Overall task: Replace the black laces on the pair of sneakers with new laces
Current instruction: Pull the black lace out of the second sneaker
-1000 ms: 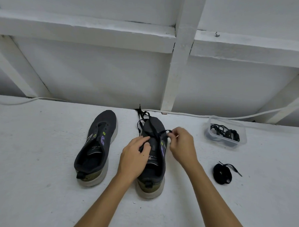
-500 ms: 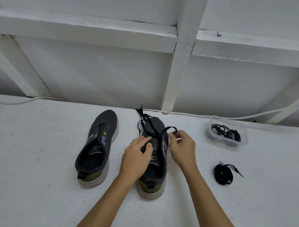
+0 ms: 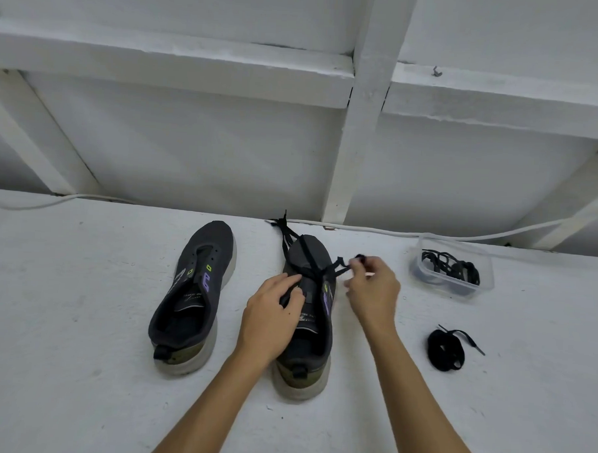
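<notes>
Two dark sneakers stand side by side on a white worktop [image 3: 79, 371], toes pointing away. The left hand [image 3: 273, 314] reaches in from below, fingers curled on the tongue of the right sneaker [image 3: 305, 315]. The right hand [image 3: 373, 291] pinches its black lace [image 3: 337, 266], drawn out to the right. The left sneaker [image 3: 193, 297] has no lace.
</notes>
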Tool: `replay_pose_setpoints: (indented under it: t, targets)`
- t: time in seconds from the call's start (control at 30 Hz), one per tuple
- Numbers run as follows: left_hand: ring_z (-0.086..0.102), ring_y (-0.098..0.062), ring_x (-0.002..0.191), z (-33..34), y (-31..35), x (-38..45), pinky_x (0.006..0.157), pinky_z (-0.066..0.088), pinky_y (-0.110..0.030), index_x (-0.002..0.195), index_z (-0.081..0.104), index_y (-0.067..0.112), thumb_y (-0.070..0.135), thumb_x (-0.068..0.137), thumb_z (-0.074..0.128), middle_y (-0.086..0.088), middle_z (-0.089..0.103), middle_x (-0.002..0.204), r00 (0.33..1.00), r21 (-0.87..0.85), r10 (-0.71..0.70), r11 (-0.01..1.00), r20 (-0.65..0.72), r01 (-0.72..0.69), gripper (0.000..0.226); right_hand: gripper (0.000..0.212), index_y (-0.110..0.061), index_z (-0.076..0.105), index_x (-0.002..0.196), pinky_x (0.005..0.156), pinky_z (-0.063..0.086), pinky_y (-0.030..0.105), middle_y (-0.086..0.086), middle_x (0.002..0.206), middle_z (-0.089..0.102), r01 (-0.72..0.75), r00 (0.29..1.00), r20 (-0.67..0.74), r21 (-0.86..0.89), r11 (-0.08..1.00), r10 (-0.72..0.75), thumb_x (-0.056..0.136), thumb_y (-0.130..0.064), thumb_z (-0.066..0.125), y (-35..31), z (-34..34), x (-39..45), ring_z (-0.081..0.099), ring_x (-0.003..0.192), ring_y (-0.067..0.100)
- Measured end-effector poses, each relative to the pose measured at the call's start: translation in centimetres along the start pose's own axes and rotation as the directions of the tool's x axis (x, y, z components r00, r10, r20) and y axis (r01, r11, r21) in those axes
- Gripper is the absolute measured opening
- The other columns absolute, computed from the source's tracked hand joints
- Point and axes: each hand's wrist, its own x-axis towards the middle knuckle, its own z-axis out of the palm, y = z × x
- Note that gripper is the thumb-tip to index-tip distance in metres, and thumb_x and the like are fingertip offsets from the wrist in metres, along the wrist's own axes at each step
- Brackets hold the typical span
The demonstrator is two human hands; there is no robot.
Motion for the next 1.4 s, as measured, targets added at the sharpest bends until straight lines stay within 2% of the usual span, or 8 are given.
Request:
replay_pose_setpoints:
  t: [0.1, 0.2, 0.3, 0.53, 0.73, 1.0, 1.2, 1.4]
  targets:
    - [0.048, -0.006, 0.129, 0.0, -0.1, 0.0, 0.109, 0.039, -0.025, 0.132, 0.062, 0.032, 0.033, 0.100, 0.050, 0.014, 0.054, 0.141, 1.000, -0.004, -0.008, 1.000, 0.000, 0.008, 0.034, 0.017, -0.016, 0.065, 0.088, 0.066, 0.061, 0.044, 0.000, 0.075, 0.067, -0.156, 0.976, -0.130, 0.137, 0.978, 0.174, 0.099, -0.029, 0.062, -0.2, -1.7, 1.5, 0.069, 0.067, 0.022]
    - [0.049, -0.006, 0.128, 0.1, 0.0, 0.1, 0.109, 0.040, -0.028, 0.131, 0.063, 0.032, 0.032, 0.099, 0.051, 0.013, 0.055, 0.140, 1.000, -0.004, -0.006, 1.000, -0.015, 0.006, 0.034, 0.039, -0.003, 0.068, 0.091, 0.055, 0.057, 0.030, 0.004, 0.075, 0.069, -0.257, 0.950, 0.200, 0.073, 0.964, 0.238, 0.094, -0.042, 0.067, -1.1, -1.3, -0.3, 0.068, 0.065, 0.016]
    - [0.049, -0.006, 0.127, 0.0, 0.1, 0.1, 0.107, 0.039, -0.024, 0.131, 0.062, 0.031, 0.032, 0.099, 0.051, 0.014, 0.055, 0.139, 1.000, 0.014, -0.001, 1.000, -0.023, 0.002, 0.035, 0.027, -0.013, 0.069, 0.076, 0.070, 0.061, 0.043, -0.001, 0.069, 0.069, -0.083, 0.921, 0.374, -0.085, 0.993, 0.109, 0.087, -0.038, 0.074, -0.7, 0.1, -2.5, 0.065, 0.065, 0.015]
    - [0.049, -0.006, 0.127, 0.0, 0.1, -0.1, 0.108, 0.040, -0.026, 0.132, 0.062, 0.033, 0.033, 0.099, 0.050, 0.013, 0.053, 0.142, 1.000, -0.014, -0.010, 1.000, 0.003, 0.010, 0.035, 0.021, -0.008, 0.060, 0.094, 0.055, 0.056, 0.029, 0.007, 0.093, 0.066, -0.152, 0.985, -0.047, 0.247, 0.957, 0.168, 0.102, -0.028, 0.058, -1.0, -1.8, 0.4, 0.069, 0.063, 0.014]
    - [0.050, -0.008, 0.125, 0.0, 0.2, 0.1, 0.106, 0.039, -0.025, 0.130, 0.063, 0.032, 0.031, 0.098, 0.052, 0.012, 0.055, 0.139, 1.000, 0.015, -0.007, 1.000, -0.026, 0.007, 0.034, 0.014, -0.020, 0.074, 0.088, 0.072, 0.061, 0.038, 0.001, 0.082, 0.072, -0.174, 0.885, 0.441, 0.018, 0.985, 0.148, 0.086, -0.034, 0.078, -0.2, -0.4, -1.9, 0.069, 0.076, 0.017]
    - [0.047, -0.006, 0.129, -0.1, 0.0, 0.0, 0.106, 0.038, -0.021, 0.132, 0.062, 0.033, 0.033, 0.099, 0.050, 0.014, 0.053, 0.142, 1.000, 0.002, 0.002, 1.000, 0.019, -0.002, 0.035, 0.005, -0.017, 0.061, 0.094, 0.054, 0.058, 0.029, 0.004, 0.095, 0.068, -0.104, 0.978, -0.141, 0.322, 0.941, 0.156, 0.098, -0.019, 0.062, -0.6, -1.4, -0.3, 0.070, 0.062, 0.007]
    - [0.049, -0.006, 0.127, 0.1, 0.2, 0.1, 0.099, 0.033, -0.015, 0.130, 0.064, 0.031, 0.031, 0.098, 0.052, 0.012, 0.055, 0.140, 1.000, 0.012, 0.004, 1.000, -0.011, -0.004, 0.034, 0.041, -0.014, 0.065, 0.071, 0.064, 0.056, 0.036, 0.001, 0.067, 0.069, -0.335, 0.888, 0.341, 0.017, 0.942, 0.309, 0.080, -0.052, 0.077, 0.4, -0.6, -2.3, 0.062, 0.060, 0.015]
    - [0.048, -0.005, 0.128, 0.1, 0.1, 0.0, 0.099, 0.033, -0.014, 0.130, 0.064, 0.031, 0.031, 0.099, 0.052, 0.012, 0.055, 0.141, 1.000, 0.014, 0.006, 1.000, -0.011, -0.006, 0.034, 0.019, -0.004, 0.068, 0.088, 0.057, 0.057, 0.026, 0.005, 0.071, 0.066, -0.239, 0.930, 0.316, 0.127, 0.963, 0.189, 0.096, -0.019, 0.063, -1.4, -0.8, -1.9, 0.062, 0.058, 0.011]
